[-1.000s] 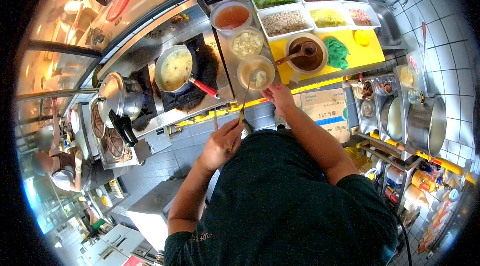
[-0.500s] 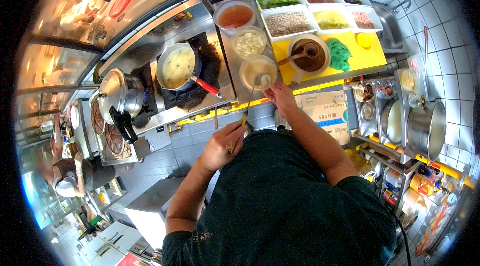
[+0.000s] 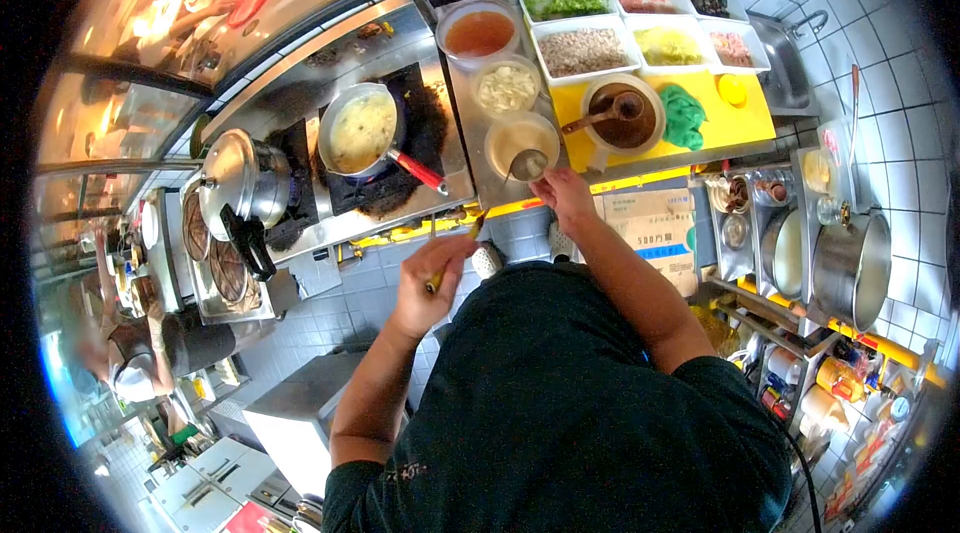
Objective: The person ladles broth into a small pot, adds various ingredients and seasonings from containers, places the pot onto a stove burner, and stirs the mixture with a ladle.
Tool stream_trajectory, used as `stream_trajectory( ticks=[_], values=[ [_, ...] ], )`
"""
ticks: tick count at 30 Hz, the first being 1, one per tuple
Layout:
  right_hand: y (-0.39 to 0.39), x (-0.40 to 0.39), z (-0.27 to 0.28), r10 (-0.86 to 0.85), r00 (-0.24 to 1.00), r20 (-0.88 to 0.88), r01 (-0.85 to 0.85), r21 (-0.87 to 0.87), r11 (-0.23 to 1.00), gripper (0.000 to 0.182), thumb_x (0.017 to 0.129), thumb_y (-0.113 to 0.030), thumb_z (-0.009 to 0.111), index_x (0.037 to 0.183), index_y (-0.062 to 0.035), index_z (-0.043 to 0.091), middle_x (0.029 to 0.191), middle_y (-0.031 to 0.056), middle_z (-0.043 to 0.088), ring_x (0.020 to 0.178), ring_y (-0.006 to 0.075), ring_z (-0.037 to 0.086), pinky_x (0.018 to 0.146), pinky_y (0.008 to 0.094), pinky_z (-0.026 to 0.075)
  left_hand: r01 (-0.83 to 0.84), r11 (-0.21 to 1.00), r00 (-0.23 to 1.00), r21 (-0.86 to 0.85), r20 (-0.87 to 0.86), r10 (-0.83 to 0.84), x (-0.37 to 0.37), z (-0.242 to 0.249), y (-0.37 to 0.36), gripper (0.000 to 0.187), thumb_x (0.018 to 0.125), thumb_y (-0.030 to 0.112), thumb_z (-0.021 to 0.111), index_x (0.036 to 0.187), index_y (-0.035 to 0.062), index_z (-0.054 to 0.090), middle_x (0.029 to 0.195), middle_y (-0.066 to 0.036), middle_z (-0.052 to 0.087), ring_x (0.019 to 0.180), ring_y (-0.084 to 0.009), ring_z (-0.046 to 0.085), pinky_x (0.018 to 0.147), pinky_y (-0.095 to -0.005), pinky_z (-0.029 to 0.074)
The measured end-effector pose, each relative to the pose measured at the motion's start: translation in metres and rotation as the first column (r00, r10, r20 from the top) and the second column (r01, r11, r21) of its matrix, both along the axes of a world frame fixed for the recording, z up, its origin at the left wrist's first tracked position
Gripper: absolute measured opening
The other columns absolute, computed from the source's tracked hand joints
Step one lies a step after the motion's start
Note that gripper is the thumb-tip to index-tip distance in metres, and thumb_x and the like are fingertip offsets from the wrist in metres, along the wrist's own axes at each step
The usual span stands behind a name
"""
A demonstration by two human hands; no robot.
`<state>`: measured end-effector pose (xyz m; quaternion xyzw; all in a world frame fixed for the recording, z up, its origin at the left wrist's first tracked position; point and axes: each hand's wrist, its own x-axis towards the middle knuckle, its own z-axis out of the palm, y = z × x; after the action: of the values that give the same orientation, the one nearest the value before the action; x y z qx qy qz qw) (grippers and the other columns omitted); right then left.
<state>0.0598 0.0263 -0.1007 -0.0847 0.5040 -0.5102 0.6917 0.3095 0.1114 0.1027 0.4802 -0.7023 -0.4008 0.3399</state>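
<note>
The left hand (image 3: 428, 288) is closed around the yellow handle of a long ladle (image 3: 497, 195); the shaft runs up toward one o'clock from the fist, and the ladle's cup sits over the near rim of a pale round bowl (image 3: 520, 138) on the steel counter (image 3: 462, 148). The right hand (image 3: 563, 198) rests at the counter's front edge, at five o'clock of that bowl, fingers curled close beside the ladle's cup; whether it grips anything, I cannot tell. At twelve o'clock of the bowl stands a tub of white pieces (image 3: 507, 88); beyond it a tub of red broth (image 3: 479, 33). At three o'clock lies a yellow board (image 3: 745, 118) bearing a brown pot (image 3: 622, 113) with a spoon in it, and a green cloth (image 3: 684, 116); at nine o'clock a red-handled saucepan (image 3: 360, 130) of yellowish soup sits on the burner.
</note>
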Motion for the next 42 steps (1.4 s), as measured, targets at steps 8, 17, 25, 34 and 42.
stream_trajectory(
  ticks=[8, 17, 25, 34, 42],
  values=[
    [0.004, -0.002, 0.013, 0.059, 0.998, -0.025, -0.059, -0.016, 0.998, 0.02, 0.099, -0.013, 0.058, 0.109, 0.0041, 0.052, 0.105, 0.0154, 0.06, 0.102, 0.0273, 0.065, 0.098, 0.0377, 0.055, -0.303, 0.891, 0.787, 0.338, -0.439, 0.434, 0.014, -0.023, 0.003, 0.028, 0.104, 0.011, 0.05, 0.116, -0.0109, 0.062, 0.111, -0.02, 0.069, 0.102, -0.0313, 0.07, 0.094, -0.0418, 0.057],
    [0.003, -0.004, -0.017, 0.022, 1.0, 0.012, -0.021, -0.044, 0.999, 0.019, 0.098, -0.011, 0.059, 0.108, 0.0043, 0.054, 0.103, 0.0156, 0.062, 0.1, 0.0273, 0.065, 0.096, 0.0379, 0.056, -0.299, 0.872, 0.738, 0.387, -0.485, 0.468, -0.003, -0.041, -0.004, 0.028, 0.105, 0.01, 0.047, 0.119, -0.0111, 0.059, 0.109, -0.021, 0.069, 0.101, -0.0289, 0.07, 0.095, -0.0399, 0.056],
    [0.003, -0.004, -0.008, 0.039, 0.997, -0.061, -0.042, -0.043, 0.998, 0.022, 0.097, -0.014, 0.063, 0.107, 0.0044, 0.055, 0.099, 0.0141, 0.063, 0.097, 0.0249, 0.066, 0.093, 0.0364, 0.057, -0.031, 0.96, 0.988, -0.278, 0.138, 0.071, -0.008, -0.042, -0.008, 0.031, 0.083, -0.003, 0.068, 0.114, -0.0007, 0.066, 0.113, -0.024, 0.067, 0.103, -0.0392, 0.067, 0.089, -0.0404, 0.055],
    [0.002, -0.002, -0.007, 0.008, 1.0, -0.011, -0.008, -0.012, 1.0, 0.019, 0.099, -0.013, 0.061, 0.106, 0.0033, 0.056, 0.099, 0.0121, 0.063, 0.094, 0.0229, 0.066, 0.09, 0.034, 0.058, 0.27, 0.928, 0.921, -0.258, 0.349, -0.171, -0.005, -0.034, -0.006, 0.036, 0.081, -0.001, 0.069, 0.117, 0.0009, 0.065, 0.12, -0.024, 0.065, 0.097, -0.037, 0.069, 0.081, -0.0405, 0.058],
    [0.002, -0.002, -0.003, 0.018, 0.999, -0.051, -0.018, -0.009, 1.0, 0.017, 0.099, -0.011, 0.06, 0.106, 0.0039, 0.055, 0.1, 0.0128, 0.063, 0.095, 0.0243, 0.067, 0.09, 0.0338, 0.058, 0.378, 0.883, 0.887, -0.278, 0.381, -0.259, -0.005, -0.029, -0.005, 0.043, 0.079, 0.001, 0.071, 0.121, 0.0019, 0.063, 0.119, -0.023, 0.066, 0.089, -0.0353, 0.07, 0.074, -0.0402, 0.059]
  ],
)
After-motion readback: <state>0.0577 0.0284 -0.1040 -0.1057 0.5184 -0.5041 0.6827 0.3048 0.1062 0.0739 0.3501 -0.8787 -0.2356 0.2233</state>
